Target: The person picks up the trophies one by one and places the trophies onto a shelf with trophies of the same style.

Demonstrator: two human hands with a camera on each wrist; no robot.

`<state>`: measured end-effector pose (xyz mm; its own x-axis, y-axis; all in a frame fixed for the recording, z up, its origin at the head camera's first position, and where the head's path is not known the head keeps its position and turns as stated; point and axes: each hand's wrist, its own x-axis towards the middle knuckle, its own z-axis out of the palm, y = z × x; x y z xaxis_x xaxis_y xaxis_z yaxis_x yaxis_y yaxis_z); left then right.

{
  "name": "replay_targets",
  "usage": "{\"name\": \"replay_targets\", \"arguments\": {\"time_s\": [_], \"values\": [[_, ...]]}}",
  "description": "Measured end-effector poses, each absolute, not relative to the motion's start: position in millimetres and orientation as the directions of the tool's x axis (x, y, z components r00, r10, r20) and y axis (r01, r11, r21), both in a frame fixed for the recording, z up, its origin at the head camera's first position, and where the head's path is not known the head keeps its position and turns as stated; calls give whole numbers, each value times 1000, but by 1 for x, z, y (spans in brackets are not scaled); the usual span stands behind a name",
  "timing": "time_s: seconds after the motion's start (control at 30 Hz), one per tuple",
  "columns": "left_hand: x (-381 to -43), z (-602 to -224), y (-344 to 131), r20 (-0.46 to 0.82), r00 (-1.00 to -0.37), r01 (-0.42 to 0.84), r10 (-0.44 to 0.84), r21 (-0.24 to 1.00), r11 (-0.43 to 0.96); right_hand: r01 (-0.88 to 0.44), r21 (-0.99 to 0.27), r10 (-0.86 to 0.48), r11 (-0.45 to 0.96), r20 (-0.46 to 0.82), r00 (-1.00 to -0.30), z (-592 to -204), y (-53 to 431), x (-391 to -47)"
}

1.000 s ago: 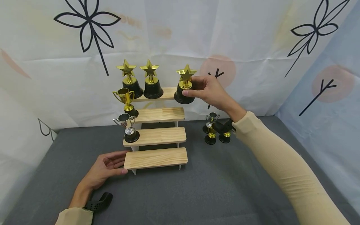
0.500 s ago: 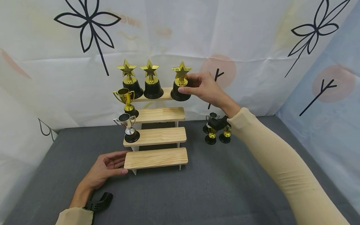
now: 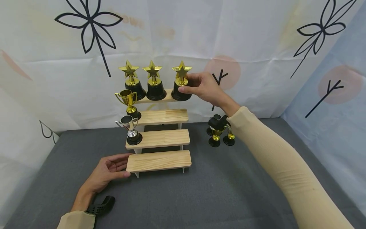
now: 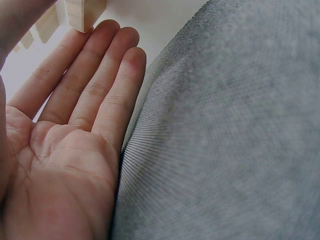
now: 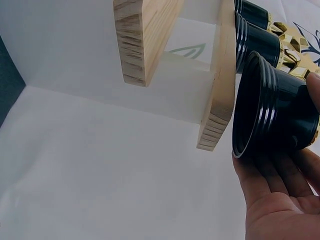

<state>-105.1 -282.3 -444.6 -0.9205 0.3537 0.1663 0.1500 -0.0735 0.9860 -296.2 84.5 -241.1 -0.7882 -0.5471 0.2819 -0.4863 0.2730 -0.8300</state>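
Observation:
My right hand [image 3: 206, 89] holds a gold star trophy [image 3: 181, 71] by its black base at the right end of the top shelf. In the right wrist view, the hollow underside of the black base [image 5: 245, 110] faces the shelf edge [image 5: 220, 95], with the fingers under its side. Two matching star trophies, one at the left end [image 3: 134, 89] and one near the middle [image 3: 155, 90], stand on that shelf. My left hand [image 3: 104, 171], its fingers straight in the left wrist view, touches the left end of the bottom step of the wooden display stand [image 3: 158, 160].
A gold cup trophy [image 3: 127, 98] stands at the left of the second shelf, a silver one [image 3: 130, 127] at the left of the third. Small cup trophies [image 3: 216, 136] stand on the grey table [image 3: 228, 190] right of the stand, partly behind the right wrist's black strap. Patterned cloth [image 3: 183, 31] hangs behind.
My right hand has carried the star trophy left and slightly up in the head view, in over the top shelf's right end. The left hand has stayed put.

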Motion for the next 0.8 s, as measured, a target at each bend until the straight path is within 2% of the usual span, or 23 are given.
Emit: {"name": "replay_targets", "arguments": {"time_s": [0.8], "values": [[-106, -446, -283, 162, -920, 145, 357, 987, -76, -418, -875, -547, 244, 232, -804, -245, 75, -307]]}}
